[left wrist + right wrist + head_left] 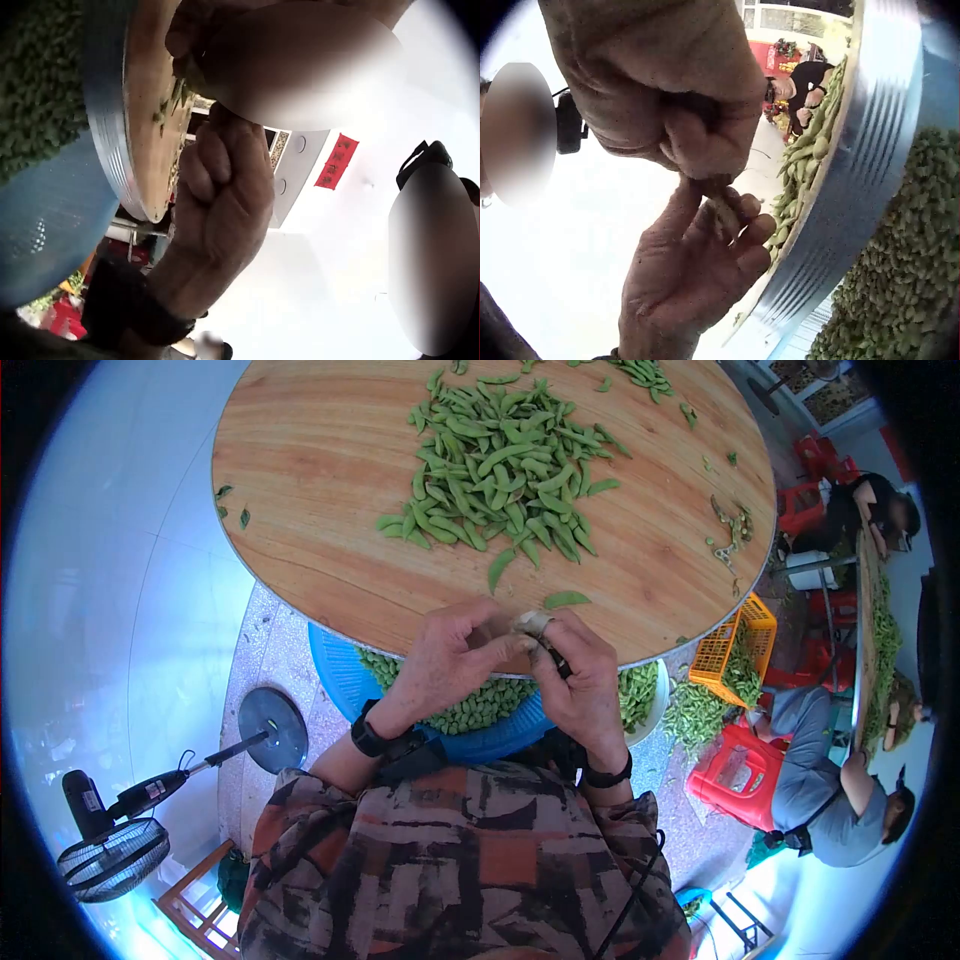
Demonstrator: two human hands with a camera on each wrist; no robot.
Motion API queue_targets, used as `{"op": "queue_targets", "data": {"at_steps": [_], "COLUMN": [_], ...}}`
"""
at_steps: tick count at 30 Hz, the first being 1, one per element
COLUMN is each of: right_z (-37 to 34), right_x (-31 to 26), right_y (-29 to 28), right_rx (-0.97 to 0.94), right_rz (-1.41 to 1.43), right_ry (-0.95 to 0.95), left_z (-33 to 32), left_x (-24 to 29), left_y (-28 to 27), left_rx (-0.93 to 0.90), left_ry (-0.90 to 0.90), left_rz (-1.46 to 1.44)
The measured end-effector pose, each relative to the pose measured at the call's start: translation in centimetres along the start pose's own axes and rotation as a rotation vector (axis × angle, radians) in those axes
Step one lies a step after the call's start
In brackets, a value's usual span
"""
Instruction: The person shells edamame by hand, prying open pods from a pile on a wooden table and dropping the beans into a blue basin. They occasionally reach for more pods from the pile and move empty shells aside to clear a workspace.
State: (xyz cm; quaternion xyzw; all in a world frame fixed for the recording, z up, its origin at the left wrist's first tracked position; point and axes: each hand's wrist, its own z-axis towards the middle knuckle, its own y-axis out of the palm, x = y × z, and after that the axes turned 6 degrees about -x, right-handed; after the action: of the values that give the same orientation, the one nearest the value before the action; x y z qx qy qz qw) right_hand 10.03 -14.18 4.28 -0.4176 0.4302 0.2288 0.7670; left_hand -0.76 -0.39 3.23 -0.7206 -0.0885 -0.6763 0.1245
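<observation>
Both hands meet over the near edge of the round wooden table (320,560). Between them is a small soybean pod (726,216), partly hidden by the fingers. The left hand (440,660) holds it in its bent fingers and thumb. From the other side the right hand (578,680) pinches at the pod, its other fingers curled in. A pale wrap (535,623) and a black band (560,663) show on the right hand's fingers. Just beyond lie one loose pod (567,599) and a pile of green soybean pods (500,470).
Below the table edge sits a blue basin (330,675) of shelled green beans (480,710). Right of it stand a pale bowl (660,695) of pods, an orange crate (708,660) and a red stool (735,785). A fan (115,855) stands left. People sit at another table, right.
</observation>
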Motion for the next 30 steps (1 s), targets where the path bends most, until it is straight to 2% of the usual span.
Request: {"op": "queue_targets", "data": {"at_steps": [1,2,4,5,7,8,10,11,13,14,16,17,19,20,22,25,27,28,30], "right_z": [-0.1,-0.2,-0.3,-0.3,-0.2,-0.2,-0.3,-0.4,-0.7,-0.9,-2.0,-2.8,-4.1,-4.4,-6.1,-7.5,-8.3,-8.4,-8.3], "right_x": [0.1,0.2,0.3,0.1,-0.3,-0.6,-0.8,-0.8,-1.0,-1.0,-0.6,-0.3,0.2,-0.1,0.5,1.1,2.1,2.3,2.3], "right_y": [0.0,-0.1,-0.3,-0.5,-0.7,-0.7,-0.7,-0.7,-1.1,-2.2,-4.4,-5.7,-8.6,-10.0,-11.7,-13.1,-13.5,-13.5,-13.3], "right_rx": [0.0,-0.008,-0.017,-0.052,-0.086,-0.092,-0.101,-0.075,-0.049,-0.048,-0.044,-0.041,-0.101,-0.166,-0.166,-0.179,-0.257,-0.254,-0.189], "right_rz": [0.001,0.028,0.054,0.089,0.121,0.083,0.047,0.033,0.02,0.05,0.146,0.21,0.119,0.043,0.009,-0.043,-0.243,-0.243,-0.306], "right_ry": [-0.002,0.031,0.063,0.071,0.08,0.046,0.01,-0.029,-0.07,-0.041,0.034,0.078,0.105,0.113,0.175,0.268,0.303,0.301,0.486], "left_z": [0.0,0.0,0.1,-0.2,-0.6,-0.8,-1.3,-1.4,-1.6,-1.6,-1.4,-1.1,-0.6,-0.5,-0.1,0.9,1.9,2.3,3.1], "left_x": [0.3,0.2,-0.3,-0.1,0.5,0.4,0.0,0.1,0.4,0.6,1.0,0.9,0.0,-0.2,-0.6,-0.3,-0.3,-0.3,-0.9], "left_y": [-0.5,-0.9,-1.5,-1.8,-2.4,-2.4,-2.5,-2.4,-2.4,-2.7,-3.7,-4.0,-4.4,-4.2,-3.3,-0.7,1.0,1.8,3.4], "left_rx": [-0.007,-0.006,-0.032,-0.033,-0.185,-0.185,-0.187,-0.185,-0.178,-0.176,0.024,0.026,0.145,0.142,0.013,0.023,0.014,0.008,0.019], "left_ry": [0.042,0.042,0.273,0.272,-0.126,-0.124,-0.132,-0.131,0.056,0.057,0.056,0.058,0.155,0.155,0.221,0.307,0.345,0.382,0.358], "left_rz": [0.305,0.306,0.345,0.346,-0.037,-0.038,-0.284,-0.283,-0.282,-0.28,0.032,0.034,0.511,0.509,0.562,0.557,0.586,0.618,0.725]}}
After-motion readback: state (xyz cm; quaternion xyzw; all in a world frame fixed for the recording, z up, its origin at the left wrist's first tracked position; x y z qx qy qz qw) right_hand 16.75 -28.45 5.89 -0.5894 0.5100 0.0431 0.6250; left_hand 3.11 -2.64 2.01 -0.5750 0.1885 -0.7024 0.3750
